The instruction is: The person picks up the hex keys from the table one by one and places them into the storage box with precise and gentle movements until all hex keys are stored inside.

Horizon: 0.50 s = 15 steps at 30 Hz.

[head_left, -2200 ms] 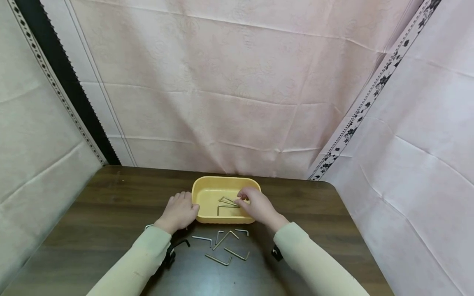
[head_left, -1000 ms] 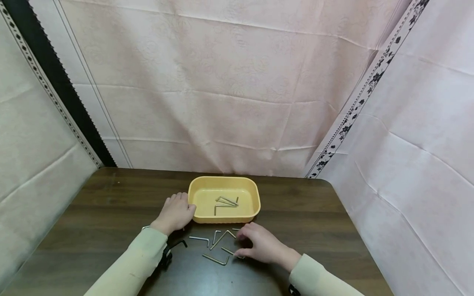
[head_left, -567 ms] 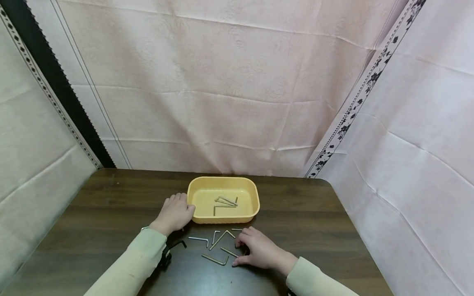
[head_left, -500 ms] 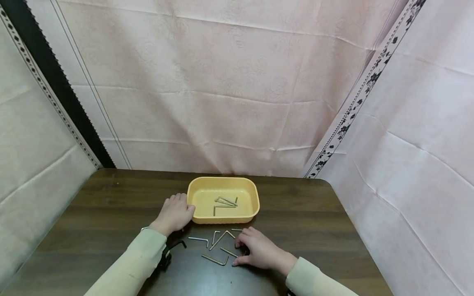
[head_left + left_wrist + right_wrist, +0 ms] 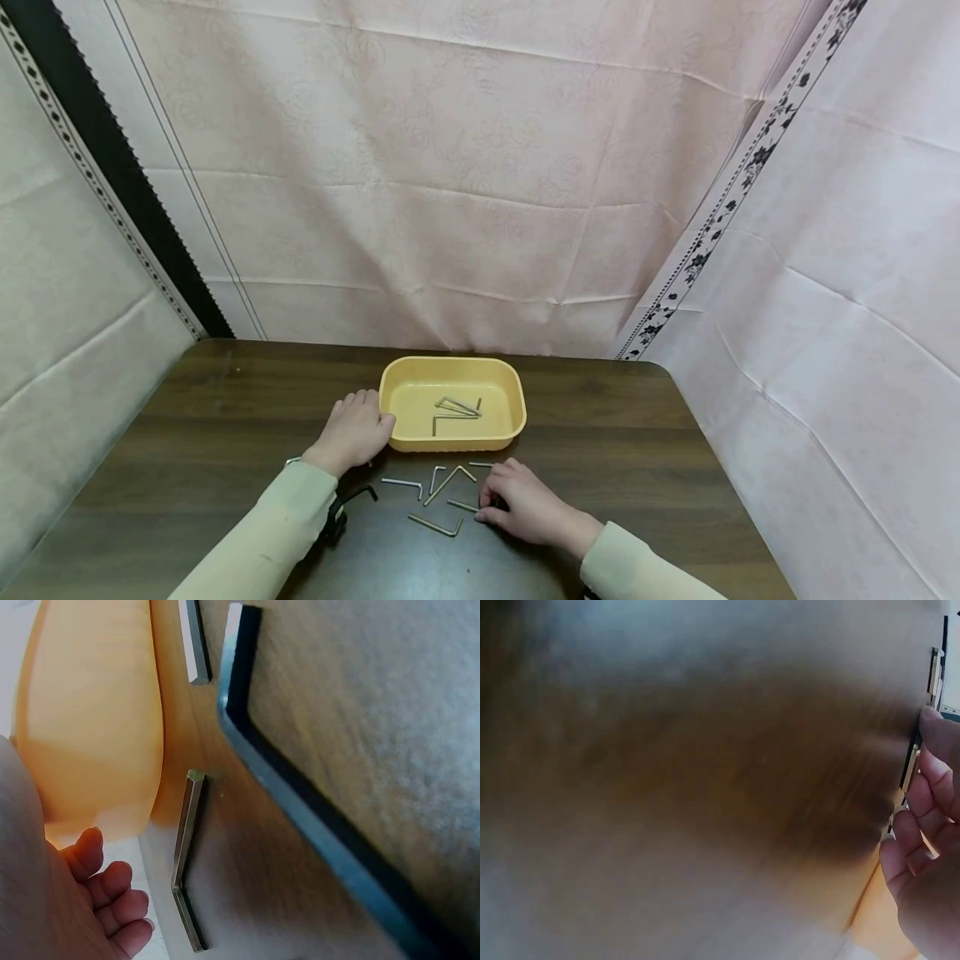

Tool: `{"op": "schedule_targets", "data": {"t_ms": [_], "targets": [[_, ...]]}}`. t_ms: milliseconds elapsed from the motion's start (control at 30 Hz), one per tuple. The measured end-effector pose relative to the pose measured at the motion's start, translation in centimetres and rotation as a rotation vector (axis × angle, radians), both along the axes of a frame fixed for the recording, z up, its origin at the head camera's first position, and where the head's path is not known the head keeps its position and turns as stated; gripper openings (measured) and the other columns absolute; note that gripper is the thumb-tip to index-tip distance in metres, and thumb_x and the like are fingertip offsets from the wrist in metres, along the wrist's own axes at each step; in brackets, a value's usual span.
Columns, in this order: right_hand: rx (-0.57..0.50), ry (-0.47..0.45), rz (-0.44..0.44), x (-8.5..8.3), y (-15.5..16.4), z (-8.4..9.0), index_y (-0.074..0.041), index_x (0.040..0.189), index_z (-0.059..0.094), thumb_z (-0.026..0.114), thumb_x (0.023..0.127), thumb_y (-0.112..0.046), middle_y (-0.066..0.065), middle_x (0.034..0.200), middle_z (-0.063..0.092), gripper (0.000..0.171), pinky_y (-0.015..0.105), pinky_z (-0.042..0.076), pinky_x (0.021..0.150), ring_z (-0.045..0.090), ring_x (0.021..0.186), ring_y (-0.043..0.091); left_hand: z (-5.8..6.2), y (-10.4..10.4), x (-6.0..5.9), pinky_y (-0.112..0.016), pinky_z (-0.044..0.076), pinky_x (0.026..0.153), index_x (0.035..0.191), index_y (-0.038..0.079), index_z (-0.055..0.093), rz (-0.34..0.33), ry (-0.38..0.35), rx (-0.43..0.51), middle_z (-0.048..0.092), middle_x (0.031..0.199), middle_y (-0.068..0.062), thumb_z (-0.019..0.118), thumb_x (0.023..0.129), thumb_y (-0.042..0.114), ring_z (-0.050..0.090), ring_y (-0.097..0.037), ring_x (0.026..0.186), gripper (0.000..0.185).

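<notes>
A yellow tray stands on the dark wooden table with a few silver hex keys lying inside it. My left hand rests on the table against the tray's left wall, thumb touching it and fingers relaxed. Several silver hex keys lie loose in front of the tray. My right hand sits on the table at their right side, its fingertips pinching the end of one hex key. The right wrist view is mostly blurred table.
A black hex key lies by my left wrist and fills the left wrist view, with a silver hex key beside it. Pink cloth walls close in the table at the back and on both sides.
My right hand came out of the tray, dropped to the loose keys in front of it, and its fingers closed on one key. The left hand stayed against the tray.
</notes>
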State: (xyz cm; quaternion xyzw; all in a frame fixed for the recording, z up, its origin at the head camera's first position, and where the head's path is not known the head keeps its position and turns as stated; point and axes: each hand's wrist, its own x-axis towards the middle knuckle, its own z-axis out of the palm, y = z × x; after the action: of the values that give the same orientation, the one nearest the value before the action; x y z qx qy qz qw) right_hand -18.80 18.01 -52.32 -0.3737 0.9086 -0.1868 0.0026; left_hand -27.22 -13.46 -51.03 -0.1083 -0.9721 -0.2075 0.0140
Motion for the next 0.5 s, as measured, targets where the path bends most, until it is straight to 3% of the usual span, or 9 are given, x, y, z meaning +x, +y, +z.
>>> {"op": "schedule_targets", "data": {"t_ms": [200,500], "targets": [[-0.003,0.019,0.004,0.18,-0.17,0.05,-0.026,0.083,0.062,0.071,0.087,-0.03,-0.017,0.085,0.051,0.011,0.027,0.037,0.079,0.043,0.086,0.004,0.17,0.06,0.03,-0.041,0.031,0.074,0.098,0.002,0.051,0.0,0.003,0.005,0.044,0.085,-0.007,0.045,0.091,0.027,0.04,-0.026,0.081,0.026],[0.032,0.184,0.041,0.45,-0.32,-0.52,-0.022,0.083,0.059,0.068,0.089,-0.021,-0.014,0.084,0.049,0.011,0.028,0.036,0.076,0.044,0.086,0.008,0.4,0.06,0.22,-0.041,0.032,0.075,0.097,0.003,0.051,-0.001,0.0,0.007,0.045,0.084,-0.006,0.044,0.091,0.027,0.04,-0.026,0.08,0.026]]}}
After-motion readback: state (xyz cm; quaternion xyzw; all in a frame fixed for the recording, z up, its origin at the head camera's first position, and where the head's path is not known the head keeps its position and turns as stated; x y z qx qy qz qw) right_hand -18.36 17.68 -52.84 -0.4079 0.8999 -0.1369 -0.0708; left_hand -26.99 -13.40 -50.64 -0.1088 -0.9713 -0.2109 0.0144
